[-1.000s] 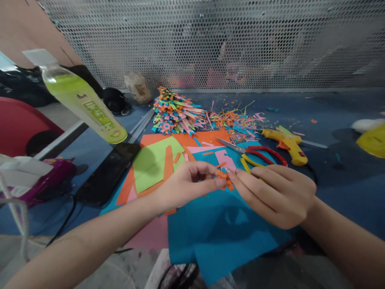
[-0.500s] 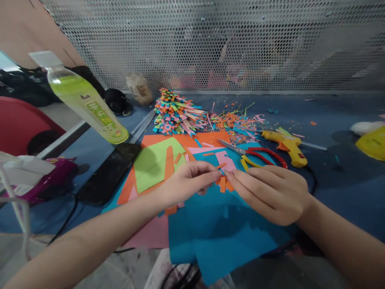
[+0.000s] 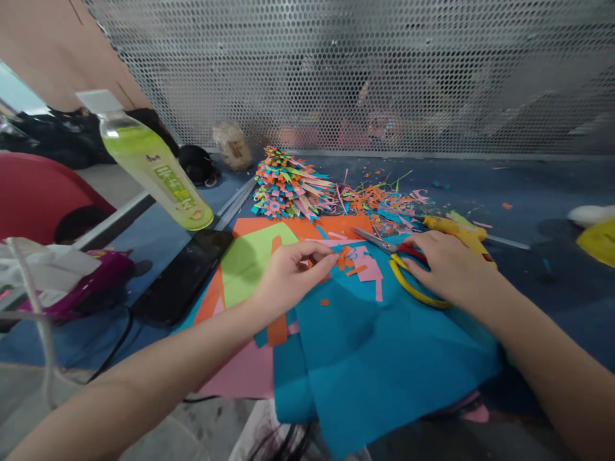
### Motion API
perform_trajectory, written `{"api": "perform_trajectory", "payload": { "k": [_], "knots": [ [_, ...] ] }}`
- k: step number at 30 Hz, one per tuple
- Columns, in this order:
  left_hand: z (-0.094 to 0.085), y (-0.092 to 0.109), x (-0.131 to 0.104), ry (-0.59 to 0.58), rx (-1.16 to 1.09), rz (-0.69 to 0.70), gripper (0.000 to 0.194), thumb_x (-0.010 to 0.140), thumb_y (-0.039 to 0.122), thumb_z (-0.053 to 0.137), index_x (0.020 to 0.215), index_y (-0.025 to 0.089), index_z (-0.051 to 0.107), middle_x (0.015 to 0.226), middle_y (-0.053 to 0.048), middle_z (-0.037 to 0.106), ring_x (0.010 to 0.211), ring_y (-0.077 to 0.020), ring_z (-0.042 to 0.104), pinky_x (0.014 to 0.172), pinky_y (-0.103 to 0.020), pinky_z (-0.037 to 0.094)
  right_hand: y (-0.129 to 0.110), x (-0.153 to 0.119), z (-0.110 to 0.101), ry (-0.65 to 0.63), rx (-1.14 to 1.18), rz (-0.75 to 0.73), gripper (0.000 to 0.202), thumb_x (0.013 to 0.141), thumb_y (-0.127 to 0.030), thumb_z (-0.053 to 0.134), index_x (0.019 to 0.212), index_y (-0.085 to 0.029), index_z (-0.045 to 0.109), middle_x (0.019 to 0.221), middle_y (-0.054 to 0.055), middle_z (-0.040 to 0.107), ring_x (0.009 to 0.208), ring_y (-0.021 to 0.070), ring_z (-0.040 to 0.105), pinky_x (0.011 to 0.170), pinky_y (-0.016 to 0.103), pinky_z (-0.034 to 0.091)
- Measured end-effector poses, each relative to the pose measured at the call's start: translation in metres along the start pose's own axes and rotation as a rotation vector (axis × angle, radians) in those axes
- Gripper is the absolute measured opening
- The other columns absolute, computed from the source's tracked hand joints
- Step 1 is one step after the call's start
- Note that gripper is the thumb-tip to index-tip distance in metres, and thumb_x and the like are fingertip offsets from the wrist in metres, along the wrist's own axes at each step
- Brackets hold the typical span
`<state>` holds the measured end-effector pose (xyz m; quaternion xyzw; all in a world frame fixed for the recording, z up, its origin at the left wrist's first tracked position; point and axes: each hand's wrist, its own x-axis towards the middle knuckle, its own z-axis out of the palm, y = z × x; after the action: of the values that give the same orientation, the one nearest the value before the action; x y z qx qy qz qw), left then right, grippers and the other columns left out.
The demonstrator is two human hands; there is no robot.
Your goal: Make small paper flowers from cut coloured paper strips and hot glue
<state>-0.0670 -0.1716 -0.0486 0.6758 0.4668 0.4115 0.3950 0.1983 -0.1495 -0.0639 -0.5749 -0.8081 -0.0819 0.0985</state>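
My left hand (image 3: pixel 298 275) is closed in a pinch, with a small orange paper piece (image 3: pixel 344 258) at its fingertips. My right hand (image 3: pixel 449 266) has its fingers on the red handle of the scissors (image 3: pixel 388 246), whose blades point left and away from me. The other handle, yellow, lies over the blue felt-like sheet (image 3: pixel 365 358). Between my hands are a cut pink piece (image 3: pixel 368 266) and a small orange strip (image 3: pixel 356 271). Beyond stands a cone-shaped tree of layered coloured strips (image 3: pixel 288 189).
A yellow glue gun (image 3: pixel 456 232) lies behind my right hand. Coloured scraps (image 3: pixel 379 202) are heaped beside the tree. At left are a drink bottle (image 3: pixel 154 169), a black phone (image 3: pixel 185 275) and a green sheet (image 3: pixel 250 256). A perforated metal panel (image 3: pixel 336 83) closes off the back.
My right hand has left the small orange piece and moved right onto the scissors' handles. My left hand still pinches near the same spot. The view has shifted slightly.
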Motion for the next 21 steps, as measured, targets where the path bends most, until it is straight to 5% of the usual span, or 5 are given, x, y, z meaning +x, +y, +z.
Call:
{"api": "perform_trajectory", "payload": {
  "k": [5, 11, 16, 21],
  "knots": [
    [-0.008, -0.009, 0.007, 0.035, 0.142, 0.121, 0.023, 0.085, 0.035, 0.055, 0.077, 0.017, 0.067, 0.065, 0.000, 0.065, 0.059, -0.0104, 0.059, 0.053, -0.020, 0.044, 0.015, -0.002, -0.001, -0.207, -0.105, 0.138, 0.027, 0.079, -0.028, 0.051, 0.100, -0.010, 0.056, 0.093, 0.019, 0.062, 0.085, 0.0310, 0.061, 0.071, 0.040, 0.046],
    [-0.014, -0.011, 0.012, 0.074, 0.276, 0.173, 0.024, 0.087, 0.034, 0.052, 0.078, 0.017, 0.066, 0.069, -0.002, 0.066, 0.061, -0.0113, 0.060, 0.054, -0.021, 0.046, 0.019, -0.005, -0.013, -0.411, 0.001, 0.106, 0.028, 0.076, -0.028, 0.055, 0.100, -0.013, 0.057, 0.094, 0.014, 0.064, 0.081, 0.0275, 0.062, 0.069, 0.036, 0.048],
    [-0.016, -0.009, 0.013, 0.077, 0.288, 0.116, 0.022, 0.086, 0.031, 0.052, 0.080, 0.017, 0.067, 0.073, -0.004, 0.068, 0.067, -0.0125, 0.061, 0.060, -0.023, 0.048, 0.014, -0.011, 0.002, -0.209, -0.149, 0.029, 0.030, 0.065, -0.006, 0.047, 0.093, -0.010, 0.057, 0.090, 0.015, 0.061, 0.084, 0.0288, 0.061, 0.069, 0.037, 0.047],
    [-0.018, -0.008, 0.013, 0.087, 0.242, 0.092, 0.022, 0.087, 0.031, 0.051, 0.080, 0.017, 0.066, 0.074, -0.004, 0.068, 0.069, -0.0131, 0.061, 0.062, -0.023, 0.048, 0.006, -0.008, -0.001, -0.026, -0.194, 0.062, 0.031, 0.068, -0.009, 0.046, 0.098, -0.010, 0.054, 0.095, 0.016, 0.056, 0.088, 0.0294, 0.060, 0.069, 0.037, 0.048]
  ]
}}
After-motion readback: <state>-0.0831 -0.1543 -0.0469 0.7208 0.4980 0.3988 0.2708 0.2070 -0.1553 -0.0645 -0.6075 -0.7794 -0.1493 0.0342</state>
